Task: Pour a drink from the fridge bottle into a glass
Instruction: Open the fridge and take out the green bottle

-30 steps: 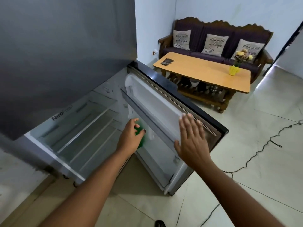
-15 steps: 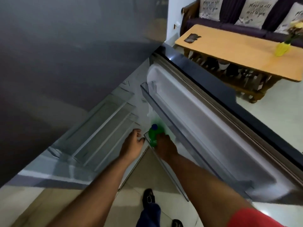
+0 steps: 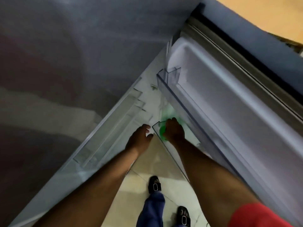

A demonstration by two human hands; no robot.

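A green bottle (image 3: 162, 131) stands in the lower clear door shelf (image 3: 173, 159) of the open fridge door (image 3: 229, 112). My right hand (image 3: 174, 131) is wrapped over the bottle's top, hiding its cap. My left hand (image 3: 139, 140) hovers just left of that shelf's corner, fingers loosely apart and holding nothing. No glass is in view.
The fridge's dark upper door (image 3: 82, 46) fills the left and top. Glass shelves (image 3: 111, 133) sit inside the fridge body. An upper door shelf (image 3: 170, 76) juts out above the bottle. My feet (image 3: 155, 184) stand on the tiled floor below. A wooden table (image 3: 270, 17) shows at top right.
The view has tilted down and moved closer. My right hand left the door's edge, reached into the lower door shelf and closed over the green bottle. My left hand let go of the bottle.
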